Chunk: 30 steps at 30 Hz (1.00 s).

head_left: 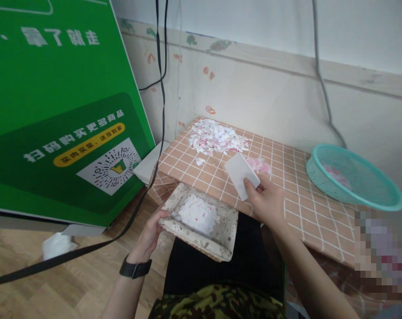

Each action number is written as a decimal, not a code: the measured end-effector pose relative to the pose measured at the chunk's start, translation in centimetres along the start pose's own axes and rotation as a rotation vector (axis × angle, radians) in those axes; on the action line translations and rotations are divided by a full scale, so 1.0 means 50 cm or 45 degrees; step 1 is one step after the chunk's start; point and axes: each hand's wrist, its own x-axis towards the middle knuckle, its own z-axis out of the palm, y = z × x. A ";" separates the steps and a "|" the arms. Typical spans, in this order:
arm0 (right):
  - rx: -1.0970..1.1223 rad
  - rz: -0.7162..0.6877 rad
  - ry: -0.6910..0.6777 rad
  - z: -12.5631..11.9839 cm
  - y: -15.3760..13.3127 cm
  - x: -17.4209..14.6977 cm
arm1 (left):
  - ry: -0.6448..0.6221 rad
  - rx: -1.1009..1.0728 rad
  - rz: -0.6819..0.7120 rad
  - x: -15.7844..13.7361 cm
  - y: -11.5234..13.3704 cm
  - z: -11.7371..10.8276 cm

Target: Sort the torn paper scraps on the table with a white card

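Two hands, both full, in the head view: left hand (153,231) has its fingers clamped on a lined basket (201,243), white scraps (198,215) already inside; right hand (267,199) pinches a white card (240,173). Fair bit left though: a loose paper pile (217,137) lies beyond the right fingertips, pink bits (262,165) closer, probably paper but blurry.

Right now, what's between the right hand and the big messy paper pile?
In the head view, a white card lies between them: the right hand grips its near end, and its far end points toward the paper pile.
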 end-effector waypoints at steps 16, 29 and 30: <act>0.033 0.011 0.025 -0.010 -0.007 -0.011 | 0.047 0.026 0.018 0.000 0.001 0.002; 0.100 -0.113 -0.053 0.029 -0.022 0.025 | 0.065 0.022 0.004 -0.005 0.005 0.007; 0.072 -0.150 -0.054 0.033 -0.023 0.033 | 0.067 0.023 0.002 -0.005 0.006 0.007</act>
